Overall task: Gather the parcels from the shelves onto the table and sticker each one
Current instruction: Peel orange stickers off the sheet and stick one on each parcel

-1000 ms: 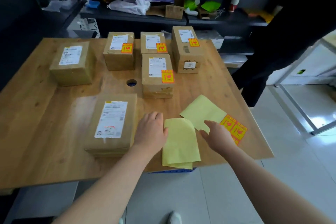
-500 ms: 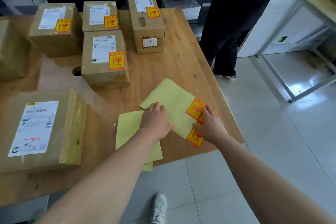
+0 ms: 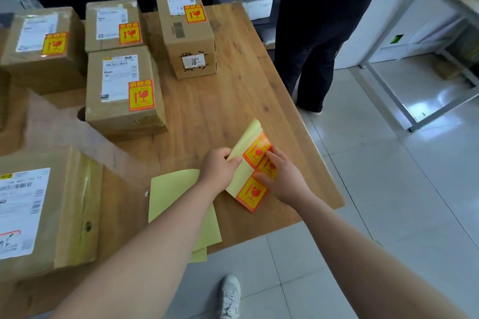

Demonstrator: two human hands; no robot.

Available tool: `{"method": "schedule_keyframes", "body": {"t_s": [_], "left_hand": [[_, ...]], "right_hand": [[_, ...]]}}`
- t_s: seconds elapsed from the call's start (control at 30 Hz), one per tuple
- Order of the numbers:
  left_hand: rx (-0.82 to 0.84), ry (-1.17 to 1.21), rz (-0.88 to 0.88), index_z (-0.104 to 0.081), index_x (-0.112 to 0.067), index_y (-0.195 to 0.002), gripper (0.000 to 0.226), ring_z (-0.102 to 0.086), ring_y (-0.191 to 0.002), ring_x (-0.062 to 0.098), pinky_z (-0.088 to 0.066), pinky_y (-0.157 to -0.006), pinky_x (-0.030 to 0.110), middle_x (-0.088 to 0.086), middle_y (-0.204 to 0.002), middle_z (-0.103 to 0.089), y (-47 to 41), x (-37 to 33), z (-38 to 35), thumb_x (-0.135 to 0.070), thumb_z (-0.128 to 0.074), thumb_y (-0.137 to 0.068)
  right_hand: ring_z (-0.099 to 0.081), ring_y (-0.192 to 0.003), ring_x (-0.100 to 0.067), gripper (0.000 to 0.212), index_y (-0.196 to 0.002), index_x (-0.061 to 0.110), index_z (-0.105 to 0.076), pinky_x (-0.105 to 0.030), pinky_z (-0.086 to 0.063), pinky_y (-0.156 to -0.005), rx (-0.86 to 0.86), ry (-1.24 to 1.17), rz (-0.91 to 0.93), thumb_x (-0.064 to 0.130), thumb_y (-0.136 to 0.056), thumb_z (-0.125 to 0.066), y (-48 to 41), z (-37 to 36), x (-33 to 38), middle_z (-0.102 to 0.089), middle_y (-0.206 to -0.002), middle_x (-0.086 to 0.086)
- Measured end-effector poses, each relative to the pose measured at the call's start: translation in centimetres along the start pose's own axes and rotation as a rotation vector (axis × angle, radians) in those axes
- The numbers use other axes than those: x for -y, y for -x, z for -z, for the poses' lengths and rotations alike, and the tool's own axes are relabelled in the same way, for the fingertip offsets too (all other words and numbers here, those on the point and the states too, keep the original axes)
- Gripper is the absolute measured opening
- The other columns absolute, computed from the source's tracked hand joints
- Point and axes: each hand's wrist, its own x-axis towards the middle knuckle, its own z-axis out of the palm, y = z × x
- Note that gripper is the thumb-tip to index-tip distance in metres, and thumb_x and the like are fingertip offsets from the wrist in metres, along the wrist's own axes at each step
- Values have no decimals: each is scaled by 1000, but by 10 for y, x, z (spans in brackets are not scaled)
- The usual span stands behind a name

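Fragile-sticker sheet [image 3: 241, 179] edge now up in left hand [image 3: 219, 166] grip

Small white label [image 3: 194, 61] on tall box [image 3: 187, 33] reading "10"

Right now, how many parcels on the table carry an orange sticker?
4: far-left parcel, back-middle parcel, tall parcel at the back right, and front-middle parcel. The large near parcel has none; the left edge may hide more.
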Motion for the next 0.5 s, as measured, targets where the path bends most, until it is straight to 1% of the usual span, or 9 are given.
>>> {"method": "schedule_keyframes", "body": {"t_s": [0.03,0.07,0.13,0.2,0.3,0.4,0.5], "left_hand": [[-6,74,37,-69,-9,-96,20,-64,-82,24,-49,-69,34,5,-89,-70,1,-1,2,-26,-61,-90],[-6,149,71,-69,-9,-97,20,-66,-82,23,-52,-71,36,5,-90,-70,3,-1,4,-26,-63,-89],[-2,293,129,-69,-11,-99,21,-68,-83,22,-56,-75,41,4,-90,-71,10,-3,6,-28,-65,-88],[6,423,146,-69,-10,-102,23,-69,-84,23,-56,-77,40,5,-90,-72,18,-4,9,-28,-66,-87],[35,657,173,-71,-9,-96,16,-70,-85,27,-55,-77,39,11,-90,-74,34,-8,14,-22,-63,-90],[54,810,222,-72,-10,-92,13,-69,-86,28,-54,-80,39,14,-91,-74,48,-7,21,-20,-63,-90],[67,848,222,-73,-13,-89,12,-70,-85,26,-54,-80,38,12,-91,-74,59,-5,30,-19,-63,-90]], "right_hand": [[-34,-137,-15,58,-142,22,-40,-31,-37,-104,-49,-53,6,40,-90,-59,1,3,3,-27,-154,6],[-41,-131,-13,50,-136,24,-49,-28,-39,-100,-110,-91,22,37,-89,-61,3,6,7,-36,-149,7],[-49,-121,-9,36,-123,25,-62,-22,-37,-95,-215,-141,72,33,-88,-65,7,9,16,-53,-135,9],[-55,-111,-6,28,-112,24,-69,-20,-40,-92,-269,-215,130,32,-86,-68,11,9,26,-62,-120,10],[-57,-98,0,21,-102,26,-73,-15,-42,-83,-288,-316,171,34,-83,-71,17,9,39,-65,-106,14],[-57,-94,4,20,-100,27,-74,-7,-39,-79,-285,-372,197,34,-82,-72,24,11,49,-65,-99,19],[-60,-92,6,18,-97,26,-76,-10,-44,-79,-253,-453,207,32,-80,-74,30,13,55,-68,-94,21]]}}
